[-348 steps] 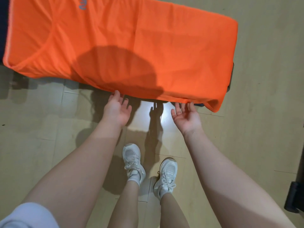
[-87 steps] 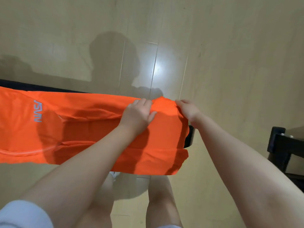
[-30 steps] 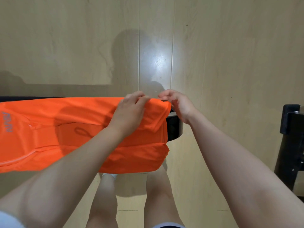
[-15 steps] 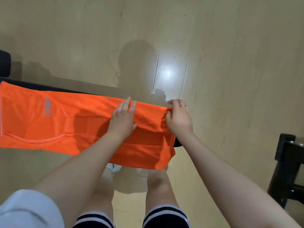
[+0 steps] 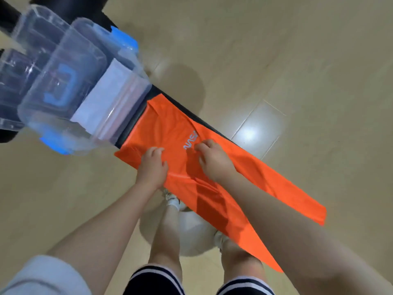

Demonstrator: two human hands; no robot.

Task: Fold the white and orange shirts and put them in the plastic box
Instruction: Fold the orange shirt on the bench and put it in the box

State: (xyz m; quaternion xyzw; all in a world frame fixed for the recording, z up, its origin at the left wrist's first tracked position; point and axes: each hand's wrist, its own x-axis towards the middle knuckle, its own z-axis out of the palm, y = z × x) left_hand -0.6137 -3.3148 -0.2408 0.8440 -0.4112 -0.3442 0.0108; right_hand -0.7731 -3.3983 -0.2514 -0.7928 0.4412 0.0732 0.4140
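On the dark bench (image 5: 187, 111) that runs slantwise across the view, a clear plastic box (image 5: 119, 107) with blue latches stands at the upper left end, and a folded white shirt (image 5: 102, 99) lies inside it, seen through the open top and the see-through wall. A clear lid (image 5: 61, 81) with a blue handle rests tilted over the far part of the box, covering part of the shirt. Just beside the box, the orange shirt (image 5: 265, 179) lies folded into a long strip along the bench, its near edge hanging over the side toward the person's legs. Its collar end almost meets the box wall; whether they touch cannot be told. The left hand (image 5: 152, 167) sits at the strip's near edge, its fingers curled and gripping the cloth. The right hand (image 5: 214, 160) is on top of the strip next to the pale lettering (image 5: 190, 139), fingers bent and pinching the fabric. Below is a tan floor (image 5: 297, 60).
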